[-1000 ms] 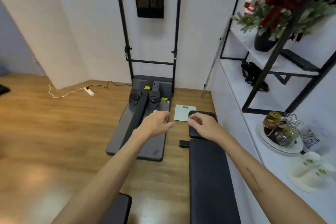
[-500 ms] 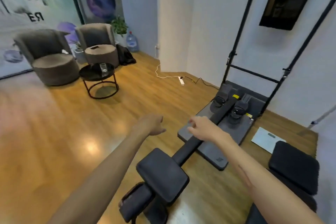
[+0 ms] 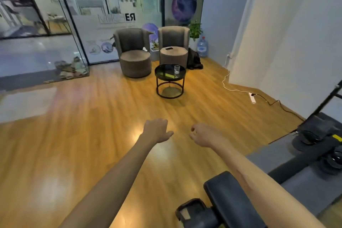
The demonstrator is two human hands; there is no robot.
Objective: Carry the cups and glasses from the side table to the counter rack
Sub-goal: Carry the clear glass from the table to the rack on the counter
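Note:
A clear drinking glass (image 3: 177,69) stands upright on a round black side table (image 3: 162,74) across the room, in front of two armchairs. Both my arms reach forward over the wooden floor, far short of the table. My left hand (image 3: 157,130) hangs with loosely curled fingers and holds nothing. My right hand (image 3: 200,134) is loosely curled too and holds nothing. The counter and its rack are out of view.
Two grey armchairs (image 3: 134,52) stand behind the table, with a water bottle (image 3: 202,47) and plant in the corner. A power strip (image 3: 252,97) and its cable lie along the right wall. Black exercise equipment (image 3: 288,170) fills the lower right. Glass partitions stand at the left.
My view has swung left, away from the white shelf counter and the equipment, toward the side table and armchairs. Both hands stay raised in front of me, holding nothing.

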